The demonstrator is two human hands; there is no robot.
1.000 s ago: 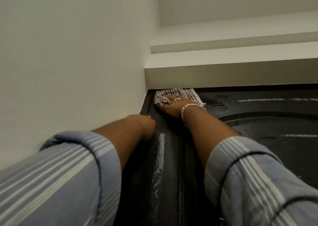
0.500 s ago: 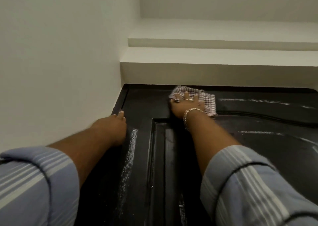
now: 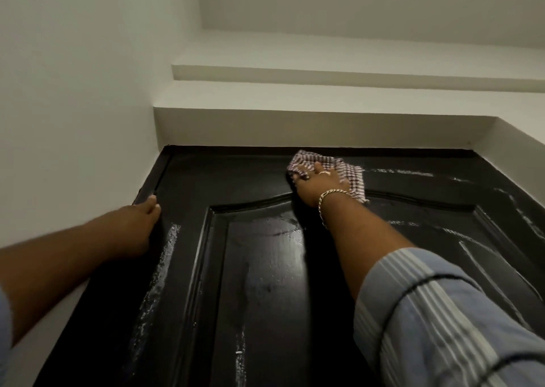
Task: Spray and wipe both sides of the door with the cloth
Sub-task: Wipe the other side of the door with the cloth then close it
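Door: dark glossy panelled door [image 3: 265,268], seen from below looking up; it fills the lower middle of the view; arched raised moulding runs across its upper part; wet streaks and pale foamy patches show on the left stile and across the upper right; top edge meets the dark frame under a white stepped ledge [image 3: 295,127].

Cloth: checked red-and-white cloth [image 3: 348,171], flat against the door's top rail, just above the arched moulding and right of the door's centre; its top corners and right side stick out past the hand.

Right hand: right hand [image 3: 320,186] lies on top of the cloth, fingers spread and pressing it to the door; heel of the hand sits on the moulding line; ring on one finger; gold bracelet [image 3: 330,201] at the wrist; striped blue sleeve [image 3: 442,313] rolled up the forearm.

Left hand: left hand [image 3: 138,224] at the door's left edge, well apart from the cloth; fingers curl over the edge beside the white wall [image 3: 73,106]; fingertips hidden behind the edge; it holds nothing else.

Relation: cloth under the right hand only; left hand lower and far to the left of it.
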